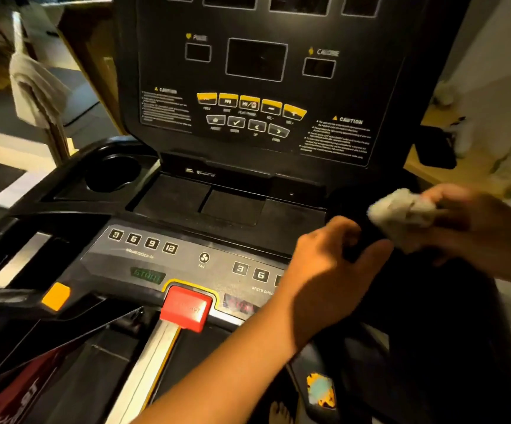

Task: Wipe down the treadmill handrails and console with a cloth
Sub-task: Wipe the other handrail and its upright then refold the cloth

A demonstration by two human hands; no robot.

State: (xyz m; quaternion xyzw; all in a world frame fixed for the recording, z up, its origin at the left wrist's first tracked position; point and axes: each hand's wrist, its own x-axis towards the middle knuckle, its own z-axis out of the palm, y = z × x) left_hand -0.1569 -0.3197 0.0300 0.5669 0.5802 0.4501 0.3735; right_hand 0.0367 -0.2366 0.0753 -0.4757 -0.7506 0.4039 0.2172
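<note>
Our right hand (474, 228) bunches the cloth (401, 215) in clenched fingers at the console's (248, 148) right edge to scrub it; our left hand (330, 261) curls round a dark part (367, 237) there, seemingly bracing.

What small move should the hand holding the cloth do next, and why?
Probably the right hand should press the cloth down and rub the console at its dark right side: the cloth is bunched just over it, and the left hand grips there.
</note>
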